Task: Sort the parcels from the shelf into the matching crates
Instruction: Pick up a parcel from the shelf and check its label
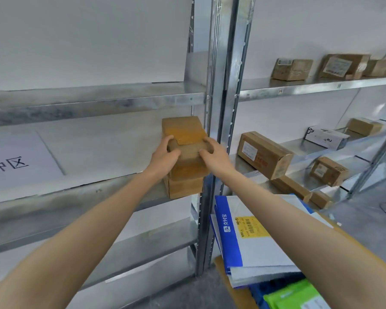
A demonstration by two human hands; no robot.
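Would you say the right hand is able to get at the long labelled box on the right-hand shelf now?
Probably not yet: the right hand grips the brown parcel together with the left hand. The long labelled box lies unblocked at the open front of its shelf.

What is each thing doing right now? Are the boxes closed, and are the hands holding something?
Taped brown cardboard box: closed, held on both sides.
Left hand: gripping that box.
Right hand: gripping that box.
Smaller brown cardboard box underneath: closed, resting on metal shelf.
White-and-blue plastic mailer bag: lying flat, yellow label up.
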